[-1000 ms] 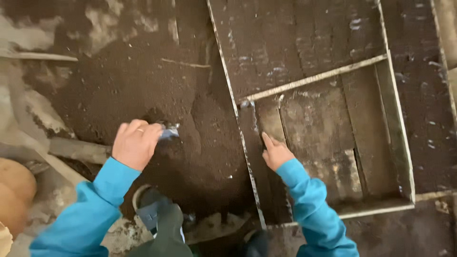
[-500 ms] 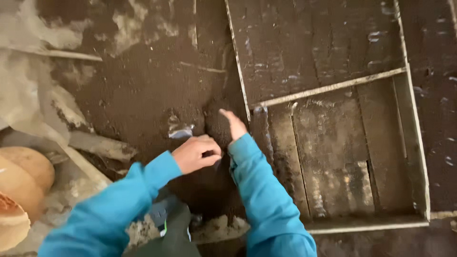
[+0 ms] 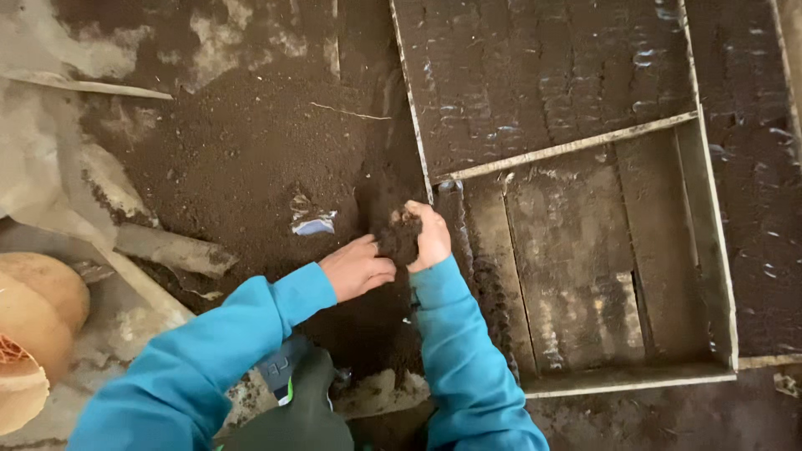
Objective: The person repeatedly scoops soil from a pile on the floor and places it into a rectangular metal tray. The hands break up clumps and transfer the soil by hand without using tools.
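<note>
We cup a clump of soil (image 3: 401, 238) between our left hand (image 3: 357, 267) and right hand (image 3: 431, 236), both grips half closed on it, beside the wooden frame (image 3: 576, 150).

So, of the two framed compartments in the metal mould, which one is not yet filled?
The nearer compartment, right of the hands: its streaked floor is bare. The farther compartment, beyond the dividing bar, is packed level with dark soil.
</note>
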